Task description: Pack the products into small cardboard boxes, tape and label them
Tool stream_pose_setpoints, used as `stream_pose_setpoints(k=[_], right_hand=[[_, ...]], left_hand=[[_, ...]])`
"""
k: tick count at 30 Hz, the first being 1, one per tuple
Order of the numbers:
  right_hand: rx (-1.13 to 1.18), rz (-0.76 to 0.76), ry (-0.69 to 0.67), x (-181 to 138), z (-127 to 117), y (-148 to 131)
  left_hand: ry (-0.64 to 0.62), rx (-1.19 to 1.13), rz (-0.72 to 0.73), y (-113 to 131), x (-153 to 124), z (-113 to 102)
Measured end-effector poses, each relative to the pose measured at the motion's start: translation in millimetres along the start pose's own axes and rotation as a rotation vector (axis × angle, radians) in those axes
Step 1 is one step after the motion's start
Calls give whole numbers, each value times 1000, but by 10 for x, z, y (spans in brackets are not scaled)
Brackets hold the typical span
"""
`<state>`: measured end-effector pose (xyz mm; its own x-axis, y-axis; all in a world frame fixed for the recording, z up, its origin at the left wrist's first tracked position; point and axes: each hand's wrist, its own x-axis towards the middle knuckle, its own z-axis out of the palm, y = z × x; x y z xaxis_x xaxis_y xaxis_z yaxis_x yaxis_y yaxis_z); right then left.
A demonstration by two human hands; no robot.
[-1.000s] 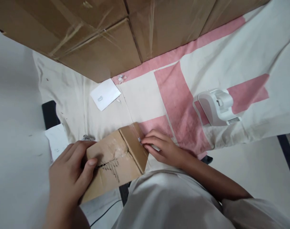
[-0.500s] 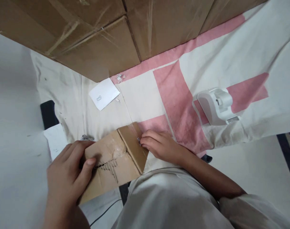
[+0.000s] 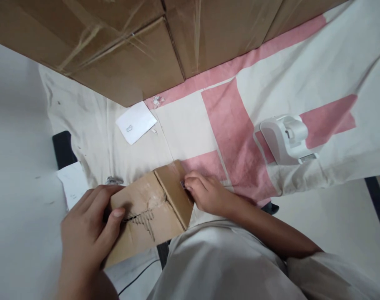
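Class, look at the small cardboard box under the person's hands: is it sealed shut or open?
Sealed shut. The small cardboard box has flaps flat under clear tape, though its top is torn.

A cream and pink cloth (image 3: 302, 71) covers the floor. On it lie big cartons (image 3: 139, 46), a white card (image 3: 136, 122), a white device (image 3: 285, 139), a paper sheet (image 3: 73, 183) and a small box (image 3: 152, 210).

A makeshift packing spot in what looks like a home: taped cardboard boxes (image 3: 114, 46) stacked at the far side, a pink-and-cream cloth (image 3: 227, 125) spread beneath, a white tape dispenser (image 3: 285, 139) at right, paper slips (image 3: 136, 122) lying loose.
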<state>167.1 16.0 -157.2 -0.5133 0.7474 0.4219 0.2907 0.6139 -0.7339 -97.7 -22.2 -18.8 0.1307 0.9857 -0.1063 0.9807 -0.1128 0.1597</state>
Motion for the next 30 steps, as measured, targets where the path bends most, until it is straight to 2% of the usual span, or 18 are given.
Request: stream_pose_setpoints(k=[6,14,24,30], right_hand=[[63,37,90,15,43,31],[208,111,19,33,-159,10],[165,20,58,47,-96,30],[47,-27,20,49,-67,33]], left_hand=[[-18,5,-2,-10,2,-5],[-6,-1,20,-19,4,9],[-12,-32,-22,-100,-5,44],[-8,-199,-136,-333,-80,266]])
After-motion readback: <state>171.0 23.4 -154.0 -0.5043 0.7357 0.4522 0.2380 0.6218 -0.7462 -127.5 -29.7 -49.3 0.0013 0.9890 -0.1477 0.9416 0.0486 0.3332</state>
